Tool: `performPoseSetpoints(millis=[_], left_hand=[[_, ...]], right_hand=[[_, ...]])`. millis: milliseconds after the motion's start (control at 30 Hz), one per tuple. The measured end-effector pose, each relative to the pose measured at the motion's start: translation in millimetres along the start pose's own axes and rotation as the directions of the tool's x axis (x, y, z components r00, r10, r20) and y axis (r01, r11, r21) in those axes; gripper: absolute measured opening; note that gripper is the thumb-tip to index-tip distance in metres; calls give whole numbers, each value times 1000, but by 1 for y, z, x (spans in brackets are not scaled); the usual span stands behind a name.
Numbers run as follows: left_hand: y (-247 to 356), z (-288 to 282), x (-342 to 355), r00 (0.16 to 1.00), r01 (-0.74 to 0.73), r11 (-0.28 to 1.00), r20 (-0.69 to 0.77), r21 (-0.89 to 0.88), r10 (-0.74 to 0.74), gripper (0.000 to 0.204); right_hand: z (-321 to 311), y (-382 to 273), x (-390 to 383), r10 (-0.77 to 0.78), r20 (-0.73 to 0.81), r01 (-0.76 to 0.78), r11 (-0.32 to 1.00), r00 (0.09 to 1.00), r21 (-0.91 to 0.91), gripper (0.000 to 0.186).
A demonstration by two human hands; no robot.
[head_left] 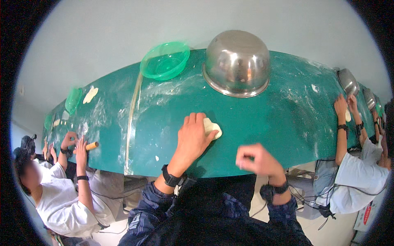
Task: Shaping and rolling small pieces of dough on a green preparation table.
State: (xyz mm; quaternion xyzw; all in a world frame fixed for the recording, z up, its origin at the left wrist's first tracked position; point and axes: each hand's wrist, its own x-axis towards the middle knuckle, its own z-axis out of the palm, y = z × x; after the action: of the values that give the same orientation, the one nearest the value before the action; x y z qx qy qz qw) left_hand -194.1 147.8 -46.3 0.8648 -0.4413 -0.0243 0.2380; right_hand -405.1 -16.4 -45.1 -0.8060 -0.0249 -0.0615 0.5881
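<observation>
On the green tabletop [242,119] in front of me lies a pale lump of dough [213,130]. My left hand [192,133] grips it from the left, with fingers over its far side and thumb across its near edge; part of the dough is hidden under the palm. My right hand [262,160] is held apart from the dough, near the front edge of the table. Its fingers are curled in toward the thumb and slightly blurred. Whether anything small is between those fingertips I cannot make out.
An upturned steel bowl [238,61] and a green plastic basin [166,61] stand at the back. A pale strip [133,110] crosses the table on my left. Co-workers sit on both sides; near the left one's hands is a wooden rolling pin [92,145]. Flour streaks mark the surface.
</observation>
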Motion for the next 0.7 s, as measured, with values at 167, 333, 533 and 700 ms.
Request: performPoseSetpoints(millis=[167,333,533,700], left_hand=[[11,-11,-21,962,-272,960,-45,-70,269,63],[9,-3,-33,912,-403,915,-65,33,404,59],[-26,11,-43,954,-300,858,-116,-417,277,38],[-16,-45,-41,979,-193,974,45,-120,199,28]], right_hand=[[-56,18,65,222,-199,-177,959,955,221,23],[-91,63,120,248,-333,-175,956,910,235,27],[-97,96,116,161,-455,-6,946,876,324,29],[-94,99,112,187,-538,0,945,822,328,29]])
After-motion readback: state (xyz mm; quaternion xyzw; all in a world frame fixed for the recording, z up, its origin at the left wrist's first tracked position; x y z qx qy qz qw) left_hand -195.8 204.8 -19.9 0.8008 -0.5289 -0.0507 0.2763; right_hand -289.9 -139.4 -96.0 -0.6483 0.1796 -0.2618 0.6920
